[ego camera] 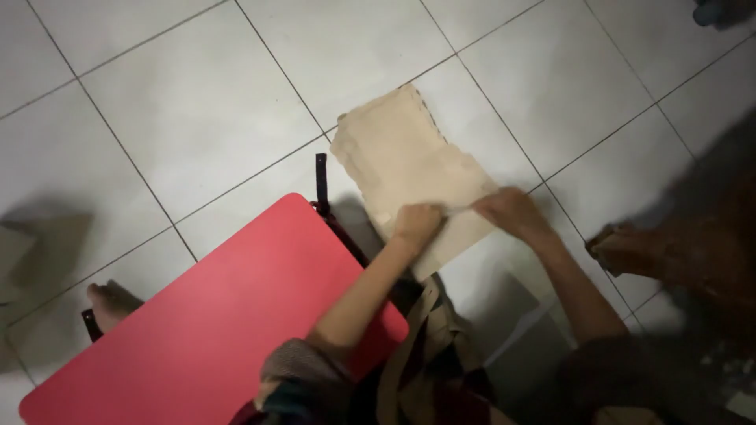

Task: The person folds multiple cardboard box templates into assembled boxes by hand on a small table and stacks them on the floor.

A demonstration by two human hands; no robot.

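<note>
Head view: saw a tan card (402,169) low over the floor (157,102), just past the corner of a red table (213,315), with its near edge in both hands. Found the left hand (417,222) curled shut on that edge and the right hand (510,212) pinched on it close beside, though too blurry to tell each finger. Best done, at a guess, with both grips tight and near each other, moved slow and even, with the card clear of the table corner.
</note>
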